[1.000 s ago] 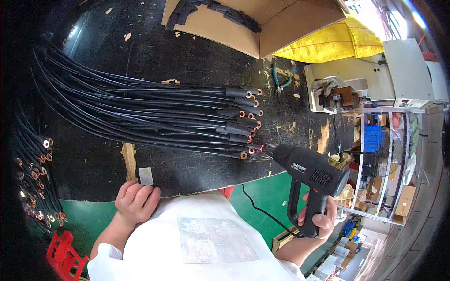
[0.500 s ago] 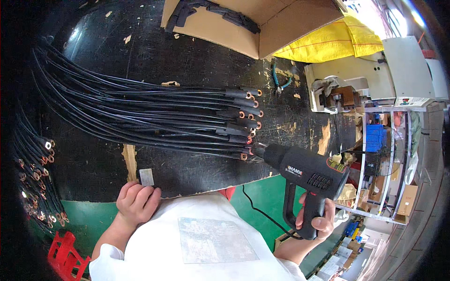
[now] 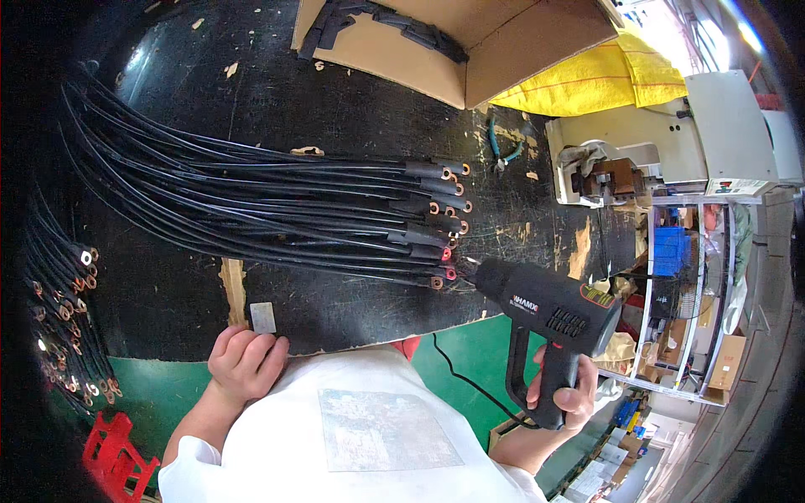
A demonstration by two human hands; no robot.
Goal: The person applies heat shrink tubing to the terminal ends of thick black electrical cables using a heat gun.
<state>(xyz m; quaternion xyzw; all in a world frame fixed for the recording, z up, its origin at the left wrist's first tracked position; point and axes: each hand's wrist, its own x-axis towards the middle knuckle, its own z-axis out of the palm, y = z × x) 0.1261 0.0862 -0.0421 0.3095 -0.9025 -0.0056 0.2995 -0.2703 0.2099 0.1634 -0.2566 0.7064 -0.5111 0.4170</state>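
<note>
My right hand [image 3: 574, 394] is wrapped round the grip of a black heat gun [image 3: 545, 306]. Its nozzle [image 3: 480, 273] points left at the near end of a row of copper ring lugs, just short of them. The lugs end a bundle of black cables [image 3: 251, 205] lying across the table, with black sleeves [image 3: 423, 232] around the cable ends. Two near lugs, one at the lowest cables [image 3: 450, 273], look reddish. My left hand [image 3: 246, 360] rests at the table's front edge with curled fingers, beside a small pale square [image 3: 262, 318]; whatever is inside its fingers is hidden.
A second cable bundle [image 3: 71, 310] with copper lugs hangs at the left. At the back stand a cardboard box [image 3: 537, 46] with black sleeves inside and a yellow sack [image 3: 579, 75]. Blue-handled pliers [image 3: 496, 144] lie near a bench machine [image 3: 616, 176]. A red stool [image 3: 117, 457] stands lower left.
The heat gun's nozzle has shifted slightly right and toward me, a little farther from the lugs. My left hand and the cables stay in place.
</note>
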